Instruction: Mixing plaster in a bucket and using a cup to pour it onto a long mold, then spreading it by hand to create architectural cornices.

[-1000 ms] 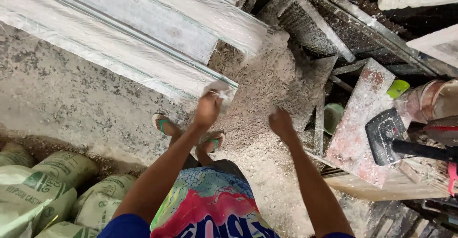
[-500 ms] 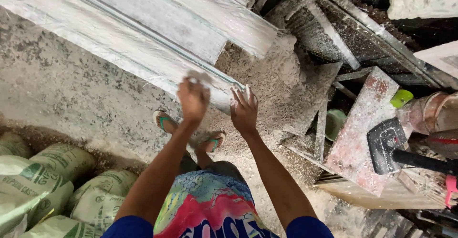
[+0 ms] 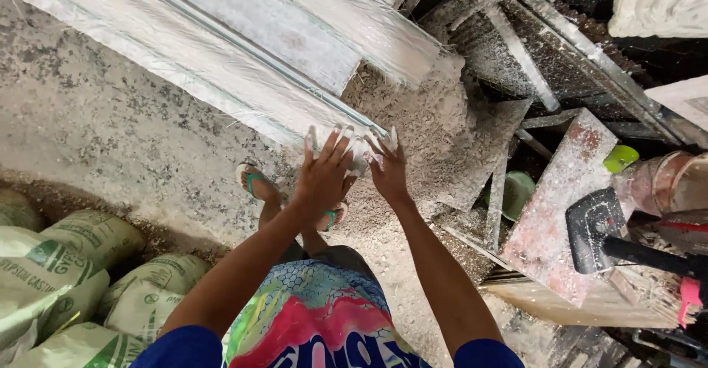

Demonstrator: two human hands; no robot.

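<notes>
now, by label:
left hand [image 3: 324, 178]: fingers spread wide, palm pressed on a white lump [image 3: 359, 154]
right hand [image 3: 387, 167]: open, fingers splayed, touching the lump's other side
white lump: between both palms, above the rubble pile [image 3: 435, 132]
left: green sacks [image 3: 66, 265]
right: black mallet [image 3: 601, 228]

Bare-armed below short blue sleeves [image 3: 184, 346]; white dust coating the fingertips [image 3: 341, 133]; bright multicoloured patterned shorts [image 3: 317, 316]; below the shorts, green-strapped flip-flops [image 3: 254, 180] with pale soles.
</notes>
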